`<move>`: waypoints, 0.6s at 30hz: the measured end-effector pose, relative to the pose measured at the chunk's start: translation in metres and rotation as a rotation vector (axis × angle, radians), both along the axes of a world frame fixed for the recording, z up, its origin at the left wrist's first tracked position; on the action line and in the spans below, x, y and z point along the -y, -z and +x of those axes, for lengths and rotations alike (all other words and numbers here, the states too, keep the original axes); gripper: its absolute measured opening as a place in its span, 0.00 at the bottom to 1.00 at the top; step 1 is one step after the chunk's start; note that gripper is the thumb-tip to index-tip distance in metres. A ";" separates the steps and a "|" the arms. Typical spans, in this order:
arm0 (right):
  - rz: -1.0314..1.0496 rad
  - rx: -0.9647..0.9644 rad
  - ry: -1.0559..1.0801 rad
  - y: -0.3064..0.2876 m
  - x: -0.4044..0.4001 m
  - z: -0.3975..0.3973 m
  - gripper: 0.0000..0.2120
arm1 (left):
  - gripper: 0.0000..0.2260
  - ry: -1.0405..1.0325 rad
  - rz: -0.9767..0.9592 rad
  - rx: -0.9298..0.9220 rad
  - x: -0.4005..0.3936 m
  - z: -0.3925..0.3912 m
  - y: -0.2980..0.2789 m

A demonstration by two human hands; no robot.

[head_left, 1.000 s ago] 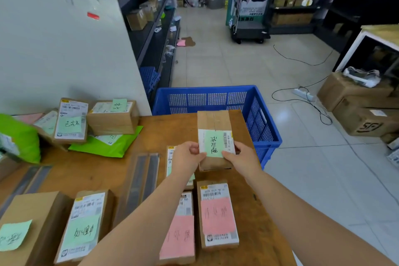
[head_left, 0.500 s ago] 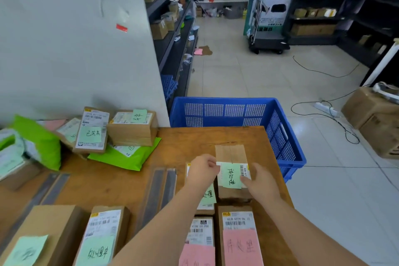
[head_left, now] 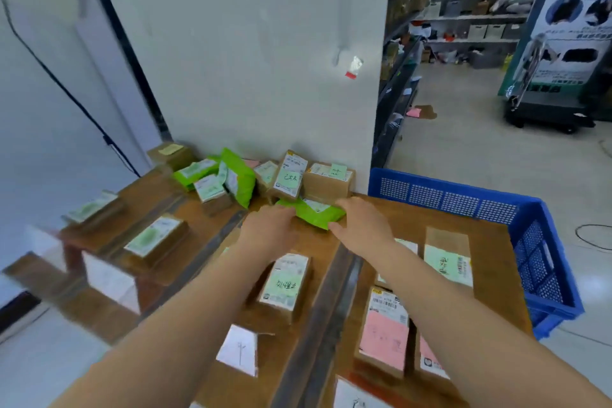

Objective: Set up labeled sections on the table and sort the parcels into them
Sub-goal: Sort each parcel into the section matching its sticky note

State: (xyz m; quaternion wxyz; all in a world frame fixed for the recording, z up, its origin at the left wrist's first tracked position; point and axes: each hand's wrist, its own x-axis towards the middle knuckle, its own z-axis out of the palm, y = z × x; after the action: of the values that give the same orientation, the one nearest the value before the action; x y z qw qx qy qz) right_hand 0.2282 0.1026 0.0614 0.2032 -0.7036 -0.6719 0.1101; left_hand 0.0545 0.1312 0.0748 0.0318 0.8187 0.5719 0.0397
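We see both arms reaching forward over the wooden table (head_left: 410, 219) toward a flat green mailer bag (head_left: 313, 213) that lies at about 12 o'clock from the hands, near the far edge by the white wall (head_left: 265, 60). The left hand (head_left: 270, 230) sits at the bag's 9 o'clock end, knuckles up, fingers bent down over its edge; the picture is smeared there, so we cannot tell whether they have closed on it or only touch it. The right hand (head_left: 362, 225) is at the bag's 3 o'clock end with the thumb stretched along the near edge and the fingers fairly straight over the top, resting on it rather than clearly pinching.

Just past the bag, at 12 o'clock, a brown box with a green note (head_left: 328, 180) stands against the wall, and a tilted parcel with a green label (head_left: 289, 177) leans beside it at its 9 o'clock. Further toward 10 o'clock lies a heap of green bags (head_left: 231, 175).

Nearer us, between the forearms, a parcel with a green handwritten label (head_left: 281, 285) lies flat. At 3 o'clock of the right forearm a brown parcel with a pale green note (head_left: 448, 258) lies near the table's right edge, and at 5 o'clock a parcel with a pink note (head_left: 384, 334) lies flat. A dark strip (head_left: 331, 305) runs along the table between these groups. A blue plastic crate (head_left: 496, 209) stands off the table's edge at 2 o'clock, on the tiled floor (head_left: 496, 149)
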 end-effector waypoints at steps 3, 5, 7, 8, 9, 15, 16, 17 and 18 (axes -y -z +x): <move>-0.015 0.011 -0.065 -0.008 -0.008 -0.044 0.24 | 0.17 -0.062 -0.005 -0.068 0.004 -0.058 -0.007; -0.031 -0.058 -0.085 -0.012 -0.013 -0.068 0.25 | 0.15 -0.092 -0.005 -0.060 0.003 -0.089 -0.008; -0.051 -0.096 -0.096 -0.013 -0.021 -0.089 0.25 | 0.13 -0.117 -0.009 -0.043 -0.001 -0.113 -0.007; -0.060 -0.088 -0.095 -0.013 -0.025 -0.098 0.25 | 0.13 -0.127 -0.010 -0.044 -0.005 -0.124 -0.006; -0.069 -0.073 -0.088 -0.012 -0.030 -0.107 0.25 | 0.15 -0.128 -0.005 -0.058 -0.010 -0.133 -0.006; -0.175 0.235 -0.058 0.001 -0.071 -0.162 0.23 | 0.12 0.022 0.114 -0.231 -0.059 -0.177 0.009; -0.185 0.276 -0.039 0.002 -0.079 -0.170 0.22 | 0.12 0.056 0.125 -0.237 -0.070 -0.182 0.012; -0.195 0.311 -0.019 0.005 -0.086 -0.178 0.21 | 0.12 0.090 0.136 -0.241 -0.082 -0.188 0.014; -0.207 0.345 0.000 0.007 -0.094 -0.186 0.20 | 0.11 0.121 0.147 -0.242 -0.093 -0.192 0.016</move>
State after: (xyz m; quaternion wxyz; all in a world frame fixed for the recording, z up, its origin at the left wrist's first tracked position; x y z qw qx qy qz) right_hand 0.0425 0.1962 0.0545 0.0117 -0.7292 -0.6819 0.0562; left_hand -0.1379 0.2243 0.0587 -0.0951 0.8507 0.5165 -0.0195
